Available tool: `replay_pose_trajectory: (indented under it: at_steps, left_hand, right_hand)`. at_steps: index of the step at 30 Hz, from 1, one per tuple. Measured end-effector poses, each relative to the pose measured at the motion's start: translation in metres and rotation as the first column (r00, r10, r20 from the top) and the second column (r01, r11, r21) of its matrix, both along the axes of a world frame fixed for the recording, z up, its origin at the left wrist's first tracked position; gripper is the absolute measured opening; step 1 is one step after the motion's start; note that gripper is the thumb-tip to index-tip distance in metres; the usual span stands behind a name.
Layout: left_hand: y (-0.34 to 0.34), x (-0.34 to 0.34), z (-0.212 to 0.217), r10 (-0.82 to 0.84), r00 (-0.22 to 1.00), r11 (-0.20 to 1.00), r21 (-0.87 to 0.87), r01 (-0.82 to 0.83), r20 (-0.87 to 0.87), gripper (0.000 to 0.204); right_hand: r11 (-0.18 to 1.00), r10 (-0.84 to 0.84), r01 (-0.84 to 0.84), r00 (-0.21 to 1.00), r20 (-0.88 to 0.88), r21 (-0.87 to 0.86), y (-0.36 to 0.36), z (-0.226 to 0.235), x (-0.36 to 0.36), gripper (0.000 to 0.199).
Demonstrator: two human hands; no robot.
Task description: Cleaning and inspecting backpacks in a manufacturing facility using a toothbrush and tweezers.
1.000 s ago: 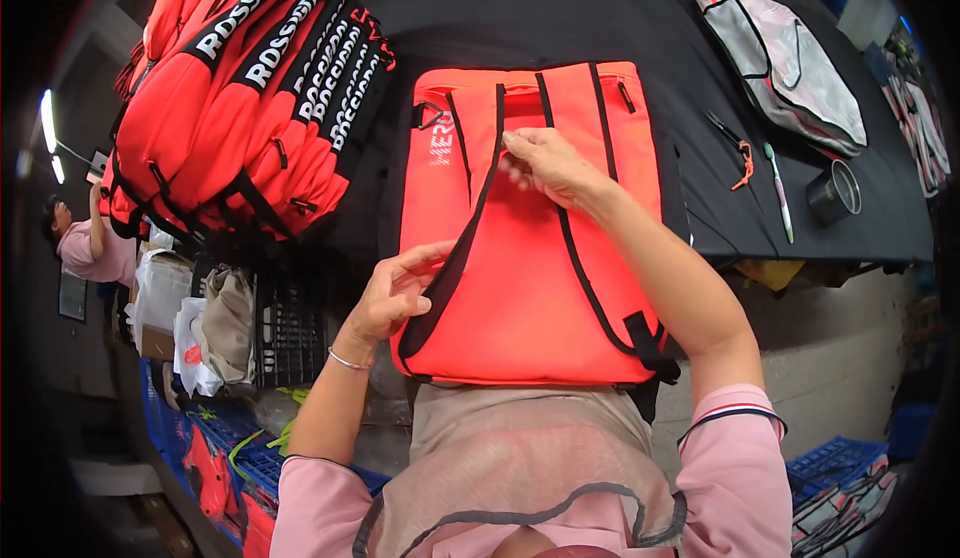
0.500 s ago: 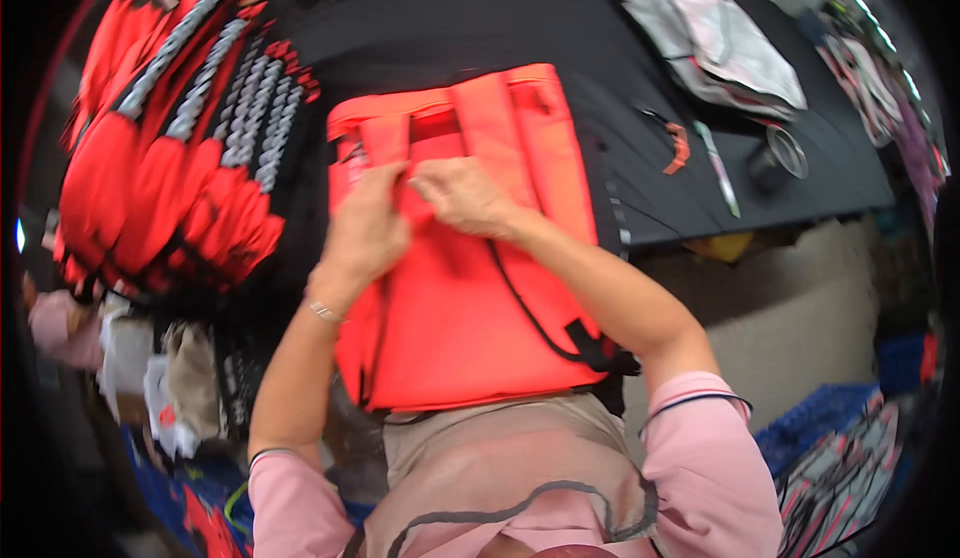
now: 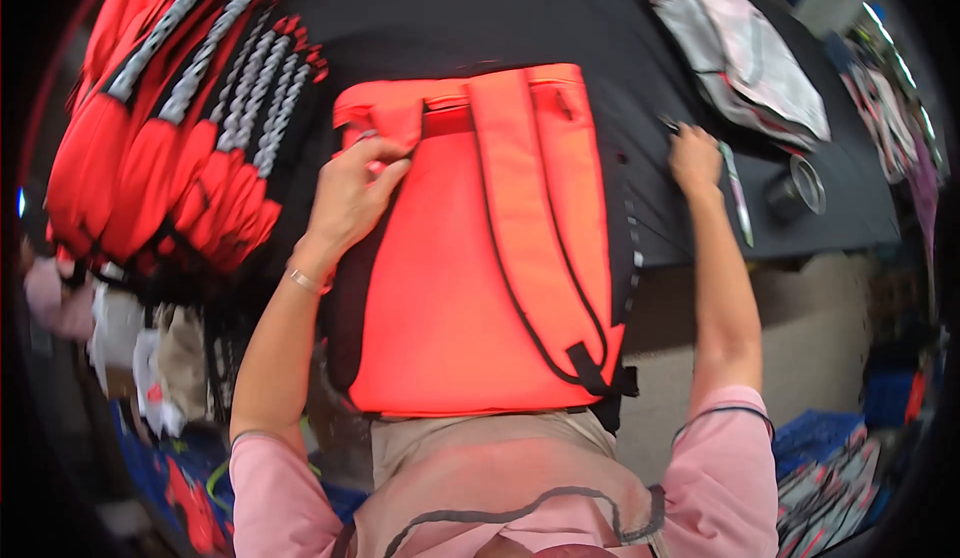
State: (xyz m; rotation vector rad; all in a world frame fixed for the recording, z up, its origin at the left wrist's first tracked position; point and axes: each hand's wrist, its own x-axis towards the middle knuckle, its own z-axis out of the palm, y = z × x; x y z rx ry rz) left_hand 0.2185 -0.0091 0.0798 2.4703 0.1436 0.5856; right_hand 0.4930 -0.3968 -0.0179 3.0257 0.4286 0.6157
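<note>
Orange backpack (image 3: 470,278) lies back-side up on the black worktop (image 3: 520,18), top end away from the person, bottom end hanging over the near edge against their body. Left hand (image 3: 352,193) rests flat on the upper left of the pack, fingers spread and curled onto the left shoulder strap (image 3: 385,123) near the top seam; pressing it down more than gripping, nothing closed inside the hand. Right hand (image 3: 693,158) is off the pack, out on the worktop to the right, fingers bent down onto a small dark item (image 3: 668,123) next to a pen-like tool (image 3: 737,193); can't tell if it has actually pinched anything, fingertips hide it. Right shoulder strap (image 3: 540,218) runs loose down the pack to a black buckle (image 3: 598,370) at the lower right. Stack of red bags with grey-striped straps (image 3: 180,128) sits to the left, a grey bag (image 3: 745,58) far right, a dark round cup (image 3: 795,188) just beyond the pen. Risks as I read it: pack is only held by one flat palm and a good part overhangs, so a reach further right could let it slide off toward the lap; the right hand could also knock the pen or cup, both near the worktop edge
</note>
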Motion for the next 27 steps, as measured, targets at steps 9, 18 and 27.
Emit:
replay_pose_trajectory:
  at_steps: [9, 18, 27]
  left_hand:
    - [0.027, -0.004, -0.016, -0.165, 0.980, 0.683, -0.729, 0.031, -0.112, 0.021]
    - [0.015, -0.027, -0.040, -0.156, 0.983, 0.020, -0.994, 0.103, 0.099, 0.025]
    - [0.001, -0.023, -0.043, -0.139, 0.974, -0.188, -0.971, 0.150, 0.177, 0.027]
  right_hand:
    - [0.909, 0.085, -0.053, 0.995, -0.060, 0.412, -0.011, -0.012, -0.009, 0.034]
    - [0.267, 0.700, -0.327, 0.712, 0.050, 0.907, 0.131, 0.117, -0.149, 0.026]
    - [0.343, 0.777, -0.718, 0.579, 0.247, 0.606, 0.211, 0.097, -0.189, 0.028]
